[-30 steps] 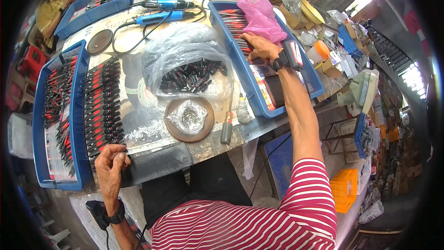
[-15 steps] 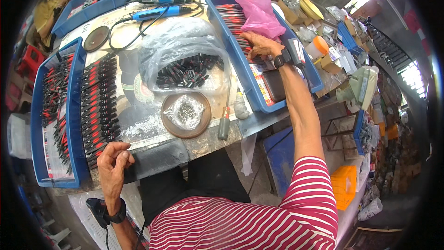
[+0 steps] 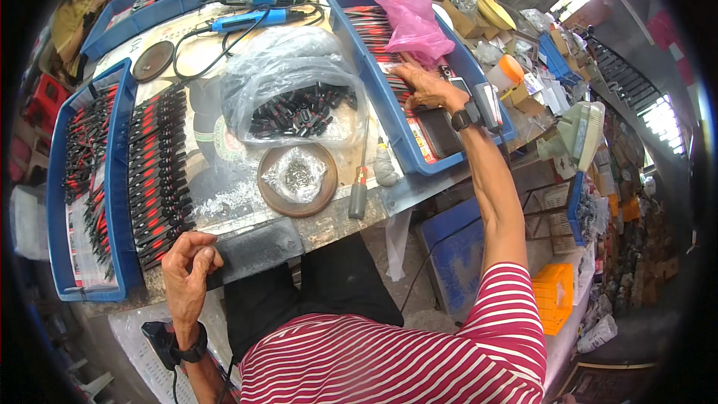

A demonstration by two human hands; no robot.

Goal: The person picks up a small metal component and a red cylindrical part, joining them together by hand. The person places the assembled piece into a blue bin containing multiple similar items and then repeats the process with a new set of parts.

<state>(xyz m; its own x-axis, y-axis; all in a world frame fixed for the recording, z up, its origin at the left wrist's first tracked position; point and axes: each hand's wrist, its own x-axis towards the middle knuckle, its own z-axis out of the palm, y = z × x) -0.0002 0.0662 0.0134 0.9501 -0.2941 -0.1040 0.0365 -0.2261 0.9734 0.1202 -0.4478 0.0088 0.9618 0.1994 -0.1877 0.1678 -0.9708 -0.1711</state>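
Back comes the right hand (image 3: 432, 91) — since the earlier frame it has slid a little toward the near end of the blue tray (image 3: 406, 135) beneath it, while the left hand (image 3: 187, 273) holds about the same spot at the table edge. Fingertips of that right hand point away and to the left, down among the red-and-black pieces (image 3: 372, 34), and that's the relation to watch: the pieces lie just ahead and left of the grip, their long axes running roughly across the tray, so across its length. Right hand clearly the nearer one; the left is well apart, over on the far side of the plastic bag (image 3: 292, 52) of loose black parts.

Is the right grip shut on a piece? Can't tell — the fingers bend downward and the back of the hand hides what's under them. Just beyond those knuckles sits the pink bag (image 3: 415, 15); on the near side, close below the palm, a dark flat case (image 3: 443, 135).

Over to the left hand: fingers curled, thumb close to the forefinger, and whether anything is pinched there I can't say. Just ahead of it ends a neat row of similar pieces (image 3: 157, 179).
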